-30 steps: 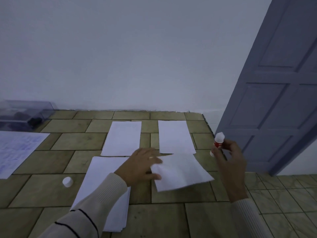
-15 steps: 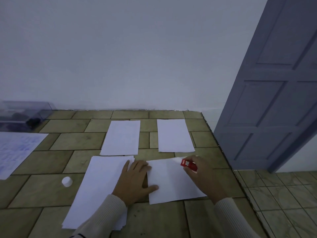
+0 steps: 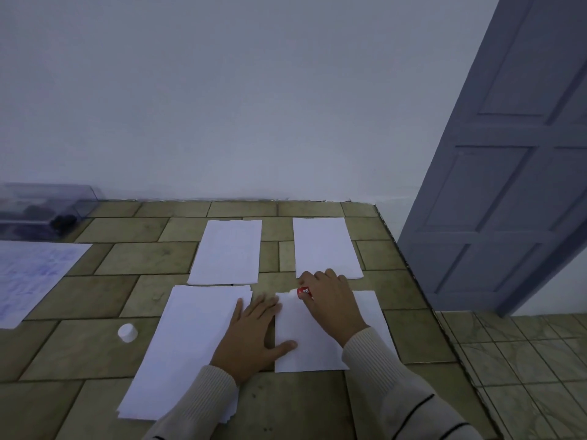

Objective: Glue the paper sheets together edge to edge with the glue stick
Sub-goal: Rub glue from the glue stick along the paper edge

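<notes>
One sheet (image 3: 313, 339) under left hand (image 3: 251, 335), flat; right hand (image 3: 330, 300) gripping glue stick (image 3: 304, 292), slid leftward to sheet's top-left corner.

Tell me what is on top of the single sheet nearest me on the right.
The left hand presses flat on the left edge of the sheet. The right hand holds the glue stick to its far left corner. That hand and sleeve hide the paper beneath.
</notes>
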